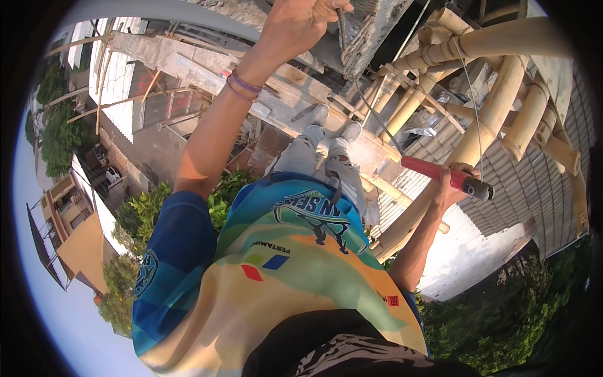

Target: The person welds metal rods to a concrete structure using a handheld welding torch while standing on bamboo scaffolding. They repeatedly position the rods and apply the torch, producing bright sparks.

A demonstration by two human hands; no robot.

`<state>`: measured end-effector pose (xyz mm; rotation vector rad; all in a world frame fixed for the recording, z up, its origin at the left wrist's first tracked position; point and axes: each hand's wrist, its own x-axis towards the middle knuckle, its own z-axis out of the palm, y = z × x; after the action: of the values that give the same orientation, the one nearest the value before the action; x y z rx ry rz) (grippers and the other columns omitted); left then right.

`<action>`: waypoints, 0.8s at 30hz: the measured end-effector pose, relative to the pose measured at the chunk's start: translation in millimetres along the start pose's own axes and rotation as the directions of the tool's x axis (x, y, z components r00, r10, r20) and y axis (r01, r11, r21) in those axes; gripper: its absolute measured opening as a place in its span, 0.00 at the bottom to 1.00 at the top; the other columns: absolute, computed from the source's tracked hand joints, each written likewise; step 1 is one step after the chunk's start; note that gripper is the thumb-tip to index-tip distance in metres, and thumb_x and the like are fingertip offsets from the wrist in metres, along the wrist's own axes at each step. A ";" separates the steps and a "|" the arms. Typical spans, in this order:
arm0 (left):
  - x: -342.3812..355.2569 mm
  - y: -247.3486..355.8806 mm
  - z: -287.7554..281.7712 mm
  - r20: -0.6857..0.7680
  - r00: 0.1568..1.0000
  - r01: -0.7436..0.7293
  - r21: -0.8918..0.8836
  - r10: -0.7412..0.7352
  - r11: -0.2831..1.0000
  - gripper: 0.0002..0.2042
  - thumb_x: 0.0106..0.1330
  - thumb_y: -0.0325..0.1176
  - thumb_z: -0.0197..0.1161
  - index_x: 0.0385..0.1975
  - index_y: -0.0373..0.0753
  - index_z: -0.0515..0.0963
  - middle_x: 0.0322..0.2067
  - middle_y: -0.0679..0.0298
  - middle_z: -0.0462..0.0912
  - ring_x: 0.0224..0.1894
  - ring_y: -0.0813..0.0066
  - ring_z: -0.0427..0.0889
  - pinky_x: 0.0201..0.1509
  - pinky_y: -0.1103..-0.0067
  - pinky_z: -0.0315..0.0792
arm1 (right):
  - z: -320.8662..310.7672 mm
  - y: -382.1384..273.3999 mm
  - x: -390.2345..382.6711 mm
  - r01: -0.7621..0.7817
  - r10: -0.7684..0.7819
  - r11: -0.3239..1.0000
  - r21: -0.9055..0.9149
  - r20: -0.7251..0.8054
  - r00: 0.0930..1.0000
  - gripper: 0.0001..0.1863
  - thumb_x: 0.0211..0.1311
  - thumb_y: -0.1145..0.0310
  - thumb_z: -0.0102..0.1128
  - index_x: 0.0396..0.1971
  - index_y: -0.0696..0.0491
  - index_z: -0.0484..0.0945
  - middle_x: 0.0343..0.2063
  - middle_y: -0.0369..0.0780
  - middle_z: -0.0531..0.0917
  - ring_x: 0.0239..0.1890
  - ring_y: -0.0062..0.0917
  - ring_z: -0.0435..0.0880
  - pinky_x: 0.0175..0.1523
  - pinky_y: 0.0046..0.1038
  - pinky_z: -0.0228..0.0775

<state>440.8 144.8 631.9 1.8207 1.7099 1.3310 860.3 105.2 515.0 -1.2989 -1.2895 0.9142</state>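
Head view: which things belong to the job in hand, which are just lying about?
Likely in the job:
- red tool, in the right hand
- dark rod, in the left hand, which the top edge cuts off
- perhaps the rough concrete beside it

Likely just surroundings:
- bamboo poles
- ridged roof
- bushes
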 end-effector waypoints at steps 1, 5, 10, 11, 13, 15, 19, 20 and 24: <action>1.2 -2.4 -0.1 0.010 0.995 -0.103 0.050 0.103 0.993 0.09 0.69 0.19 0.51 0.37 0.35 0.80 0.36 0.60 0.81 0.36 0.69 0.84 0.41 0.76 0.79 | 0.1 0.6 2.4 -0.005 0.006 0.999 0.054 -0.012 1.000 0.32 0.42 0.76 0.74 0.47 0.54 0.64 0.32 0.39 0.75 0.36 0.24 0.77 0.45 0.32 0.74; -0.6 -8.3 -1.3 0.057 0.990 0.131 -0.107 -0.125 0.986 0.09 0.70 0.21 0.51 0.36 0.36 0.81 0.37 0.60 0.82 0.36 0.67 0.85 0.41 0.75 0.78 | -5.6 1.9 24.3 0.036 -0.036 0.999 0.002 0.061 0.998 0.34 0.43 0.75 0.75 0.48 0.53 0.62 0.33 0.39 0.76 0.36 0.25 0.78 0.47 0.32 0.75; -1.1 1.6 5.1 -0.007 0.997 -0.070 0.276 0.075 0.959 0.09 0.77 0.28 0.49 0.42 0.32 0.76 0.39 0.56 0.86 0.40 0.66 0.88 0.47 0.75 0.82 | -9.4 8.0 52.9 0.050 -0.063 0.995 0.087 0.153 0.986 0.36 0.44 0.74 0.77 0.50 0.51 0.61 0.33 0.40 0.76 0.37 0.27 0.78 0.49 0.35 0.75; -1.4 4.6 8.0 -0.015 0.999 0.032 0.120 -0.031 0.992 0.09 0.79 0.30 0.50 0.45 0.30 0.74 0.39 0.55 0.88 0.41 0.67 0.89 0.49 0.77 0.84 | -8.5 9.4 55.6 0.057 -0.073 0.993 0.099 0.161 0.984 0.36 0.45 0.74 0.77 0.51 0.51 0.61 0.33 0.40 0.76 0.37 0.27 0.78 0.49 0.36 0.75; -3.9 8.8 14.7 -0.033 0.995 0.103 0.164 -0.099 0.981 0.08 0.78 0.28 0.50 0.45 0.31 0.75 0.38 0.56 0.88 0.41 0.66 0.89 0.49 0.78 0.84 | -4.9 12.8 58.9 0.064 -0.089 0.988 0.138 0.180 0.980 0.36 0.45 0.74 0.77 0.51 0.50 0.61 0.34 0.40 0.75 0.37 0.27 0.77 0.48 0.36 0.74; -9.9 10.6 22.5 -0.090 0.983 0.175 0.168 -0.162 0.970 0.07 0.77 0.26 0.49 0.44 0.32 0.76 0.38 0.57 0.88 0.40 0.65 0.90 0.48 0.77 0.84 | -2.9 15.3 62.7 0.069 -0.108 0.977 0.201 0.190 0.976 0.35 0.46 0.76 0.76 0.51 0.50 0.61 0.35 0.40 0.74 0.37 0.26 0.75 0.49 0.36 0.73; -18.3 8.8 36.2 -0.191 0.958 0.234 0.090 -0.214 0.968 0.09 0.75 0.23 0.45 0.43 0.33 0.75 0.40 0.57 0.87 0.42 0.65 0.89 0.49 0.75 0.84 | -5.0 17.0 65.8 0.018 -0.074 0.959 0.281 0.190 0.979 0.36 0.48 0.77 0.75 0.52 0.49 0.59 0.36 0.40 0.73 0.37 0.24 0.72 0.49 0.37 0.72; -20.0 10.2 37.5 -0.182 0.957 0.244 0.090 -0.225 0.966 0.10 0.79 0.28 0.44 0.44 0.32 0.74 0.41 0.56 0.85 0.45 0.65 0.88 0.51 0.73 0.84 | -5.5 18.2 66.5 0.004 -0.063 0.955 0.297 0.191 0.980 0.36 0.48 0.76 0.75 0.52 0.49 0.58 0.36 0.40 0.73 0.36 0.25 0.72 0.49 0.37 0.72; -30.9 19.2 42.0 -0.261 0.903 0.412 0.298 -0.341 0.861 0.13 0.78 0.30 0.45 0.38 0.33 0.78 0.41 0.56 0.84 0.42 0.62 0.86 0.44 0.71 0.80 | -8.6 20.4 66.8 -0.004 -0.057 0.957 0.292 0.203 0.978 0.36 0.49 0.75 0.77 0.51 0.50 0.58 0.36 0.40 0.72 0.37 0.26 0.72 0.49 0.38 0.72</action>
<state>489.7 127.3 612.0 1.4252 2.3929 1.1272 881.1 171.9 506.4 -0.9725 -1.2720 1.1979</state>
